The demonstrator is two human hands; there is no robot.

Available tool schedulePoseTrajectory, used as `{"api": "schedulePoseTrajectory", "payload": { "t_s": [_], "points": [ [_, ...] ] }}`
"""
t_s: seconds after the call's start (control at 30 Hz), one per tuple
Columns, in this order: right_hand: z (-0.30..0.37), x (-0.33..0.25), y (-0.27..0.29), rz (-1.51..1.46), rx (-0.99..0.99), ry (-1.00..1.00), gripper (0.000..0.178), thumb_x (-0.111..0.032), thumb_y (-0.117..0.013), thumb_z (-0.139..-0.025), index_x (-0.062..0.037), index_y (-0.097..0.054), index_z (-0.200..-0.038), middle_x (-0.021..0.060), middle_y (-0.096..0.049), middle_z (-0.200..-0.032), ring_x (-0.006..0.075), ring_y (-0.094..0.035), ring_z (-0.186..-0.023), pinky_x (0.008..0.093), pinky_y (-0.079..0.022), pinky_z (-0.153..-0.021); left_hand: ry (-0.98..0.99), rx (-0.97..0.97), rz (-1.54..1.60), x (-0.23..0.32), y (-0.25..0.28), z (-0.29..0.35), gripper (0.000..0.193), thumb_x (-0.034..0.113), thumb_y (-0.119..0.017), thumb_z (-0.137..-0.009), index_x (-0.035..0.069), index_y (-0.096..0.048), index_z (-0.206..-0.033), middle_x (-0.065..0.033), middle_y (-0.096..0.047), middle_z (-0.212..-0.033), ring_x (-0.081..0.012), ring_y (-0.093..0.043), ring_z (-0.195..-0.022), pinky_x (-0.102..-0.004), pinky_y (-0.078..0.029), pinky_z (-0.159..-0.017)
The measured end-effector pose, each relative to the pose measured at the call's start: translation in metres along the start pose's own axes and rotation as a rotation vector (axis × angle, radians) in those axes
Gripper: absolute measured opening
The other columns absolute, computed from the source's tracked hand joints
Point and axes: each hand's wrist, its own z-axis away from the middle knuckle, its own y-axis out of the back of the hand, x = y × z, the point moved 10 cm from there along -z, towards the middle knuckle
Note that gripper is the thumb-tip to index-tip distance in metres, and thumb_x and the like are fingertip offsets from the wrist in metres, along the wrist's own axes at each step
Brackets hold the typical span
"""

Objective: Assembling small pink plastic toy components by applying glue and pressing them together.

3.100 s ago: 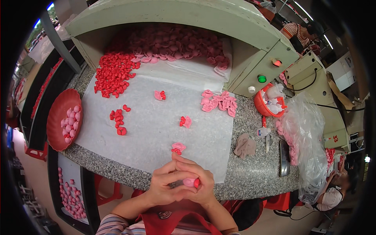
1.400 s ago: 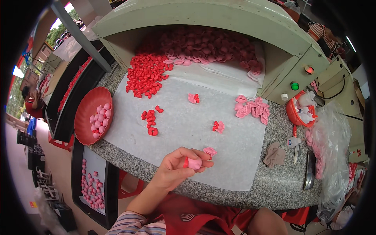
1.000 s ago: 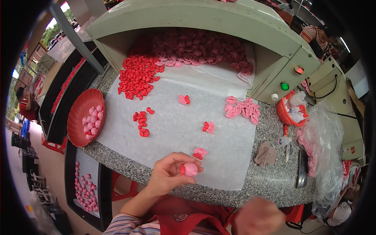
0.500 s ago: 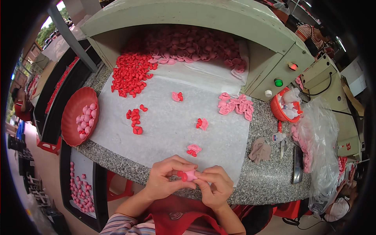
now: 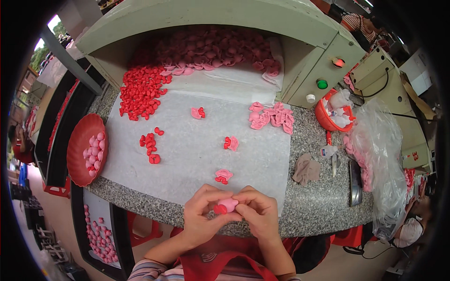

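Near the table's front edge, my left hand (image 5: 202, 214) and my right hand (image 5: 260, 213) pinch a small pink and red rubbery figure (image 5: 228, 204) between them. Its red end points left, and its rounded pink body sits between the fingertips. Just beyond the hands lies a pink frilled piece with red parts (image 5: 224, 176) on the white paper sheet (image 5: 187, 154). Two similar pairs, one in the middle (image 5: 231, 143) and one farther back (image 5: 198, 112), lie on the sheet. Several loose red pieces (image 5: 150, 149) form a short row on the left.
A heap of red pieces (image 5: 143, 93) and many pink shells (image 5: 220, 49) lie at the box-shaped machine (image 5: 300, 70). More pink shells (image 5: 272, 117) sit right of centre. At left stands a red bowl (image 5: 75, 154); at right are a basket (image 5: 323, 117), cloth (image 5: 307, 169) and phone (image 5: 355, 187).
My view has shifted, so the table appears farther left. The figure has turned slightly in my fingers, and my right hand's fingertips have come closer around its pink end.
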Motion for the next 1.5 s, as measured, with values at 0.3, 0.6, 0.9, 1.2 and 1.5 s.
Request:
{"api": "schedulePoseTrajectory", "payload": {
  "t_s": [0.3, 0.6, 0.9, 1.2, 1.5],
  "points": [
    [0.0, -0.006, 0.003, 0.059, -0.06, -0.008, 0.022, 0.013, -0.056, -0.074, 0.0037, -0.064, -0.092, 0.0089, -0.055, -0.088, 0.011, -0.054, -0.075, 0.0197, -0.042, -0.059, -0.086, -0.024, -0.049, 0.003, -0.007, 0.002, 0.047, -0.008, -0.074, -0.063, -0.001, -0.054, -0.104, -0.0147, -0.051, -0.101, -0.0194, -0.057, -0.089, -0.0278, -0.051, -0.075],
    [0.002, -0.005, 0.005, 0.075, -0.085, 0.018, 0.018, 0.011, -0.056, -0.077, 0.0028, -0.061, -0.092, 0.0077, -0.056, -0.09, 0.0103, -0.054, -0.08, 0.0217, -0.044, -0.064, -0.106, -0.006, -0.07, 0.003, -0.009, 0.005, 0.044, -0.009, -0.072, -0.064, -0.003, -0.054, -0.104, -0.0149, -0.052, -0.099, -0.0202, -0.059, -0.088, -0.0277, -0.052, -0.074],
    [-0.008, 0.041, 0.003, 0.142, 0.017, -0.083, 0.022, 0.005, -0.056, -0.08, 0.0009, -0.058, -0.101, 0.0061, -0.056, -0.091, 0.0091, -0.054, -0.078, 0.0209, -0.044, -0.068, -0.079, -0.065, -0.539, -0.007, 0.037, -0.015, 0.038, -0.002, -0.069, -0.067, 0.004, -0.059, -0.103, -0.0057, -0.059, -0.1, -0.0126, -0.057, -0.08, -0.0259, -0.048, -0.067],
    [-0.003, 0.032, 0.008, 0.493, 0.0, -0.142, 0.029, -0.004, -0.059, -0.082, -0.0012, -0.055, -0.111, 0.0062, -0.063, -0.09, 0.0086, -0.056, -0.075, 0.0218, -0.045, -0.067, 0.085, 0.995, -1.251, 0.058, 0.39, 0.0, 0.029, 0.008, -0.066, -0.073, 0.005, -0.06, -0.101, -0.0103, -0.058, -0.095, -0.0217, -0.055, -0.085, -0.0304, -0.043, -0.078],
    [-0.001, 0.021, -0.012, 0.659, -0.072, -0.051, 0.024, -0.003, -0.061, -0.079, -0.0019, -0.059, -0.103, 0.0069, -0.063, -0.086, 0.0101, -0.058, -0.072, 0.0228, -0.046, -0.065, 0.032, 0.439, -0.962, -0.001, 0.186, -0.126, 0.032, 0.02, -0.069, -0.075, -0.001, -0.062, -0.098, -0.0097, -0.064, -0.08, -0.018, -0.06, -0.068, -0.0279, -0.047, -0.064]
  ]
}}
